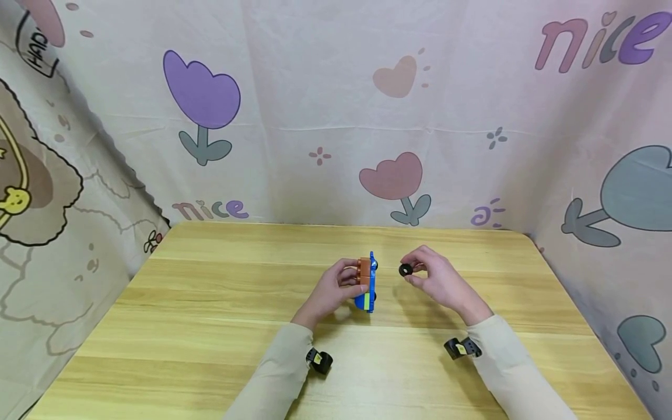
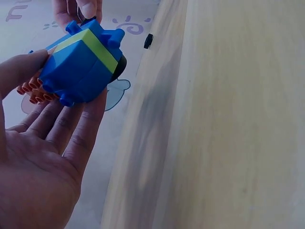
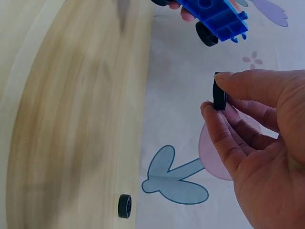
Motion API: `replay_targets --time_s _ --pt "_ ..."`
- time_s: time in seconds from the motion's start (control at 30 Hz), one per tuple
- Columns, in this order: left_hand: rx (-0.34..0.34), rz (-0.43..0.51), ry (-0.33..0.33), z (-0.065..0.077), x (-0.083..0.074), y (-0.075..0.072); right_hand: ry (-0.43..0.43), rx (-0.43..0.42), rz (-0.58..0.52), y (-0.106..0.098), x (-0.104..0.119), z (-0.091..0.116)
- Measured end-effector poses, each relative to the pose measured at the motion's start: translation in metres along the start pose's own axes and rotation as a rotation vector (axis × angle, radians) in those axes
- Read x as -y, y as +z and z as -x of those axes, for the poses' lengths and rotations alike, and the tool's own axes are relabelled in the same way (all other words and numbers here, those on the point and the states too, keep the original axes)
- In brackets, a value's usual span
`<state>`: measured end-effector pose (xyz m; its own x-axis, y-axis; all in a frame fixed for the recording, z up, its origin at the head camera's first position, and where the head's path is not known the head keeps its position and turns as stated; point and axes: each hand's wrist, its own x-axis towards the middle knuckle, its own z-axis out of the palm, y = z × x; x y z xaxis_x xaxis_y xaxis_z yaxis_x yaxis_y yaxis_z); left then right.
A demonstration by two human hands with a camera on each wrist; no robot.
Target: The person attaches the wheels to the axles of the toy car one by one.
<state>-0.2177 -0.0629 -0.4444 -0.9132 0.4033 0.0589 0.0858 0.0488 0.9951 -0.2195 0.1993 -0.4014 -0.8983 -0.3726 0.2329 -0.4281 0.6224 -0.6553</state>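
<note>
A blue toy car (image 1: 372,283) with orange blocks and a yellow-green stripe is held up on its side in my left hand (image 1: 331,290). In the left wrist view, the thumb presses one side of the car (image 2: 78,69) and the fingers support it from the other. In the right wrist view, a black wheel (image 3: 207,34) sits on the blue underside, and part of a second shows at the top edge. My right hand (image 1: 441,280) pinches a loose black wheel (image 1: 405,269) between thumb and fingertips, a short gap from the car.
Another black wheel (image 3: 125,206) stands on the wooden table (image 1: 210,326); the head view does not show it. Behind the table hangs a printed cloth (image 1: 294,87). Small black cameras are strapped to both sleeves.
</note>
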Motion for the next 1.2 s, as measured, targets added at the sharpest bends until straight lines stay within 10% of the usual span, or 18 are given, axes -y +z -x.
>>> replay_targets --time_s 1.2 --pt "0.023 0.017 -0.039 -0.001 -0.004 -0.003 -0.111 -0.041 0.027 0.002 0.03 0.012"
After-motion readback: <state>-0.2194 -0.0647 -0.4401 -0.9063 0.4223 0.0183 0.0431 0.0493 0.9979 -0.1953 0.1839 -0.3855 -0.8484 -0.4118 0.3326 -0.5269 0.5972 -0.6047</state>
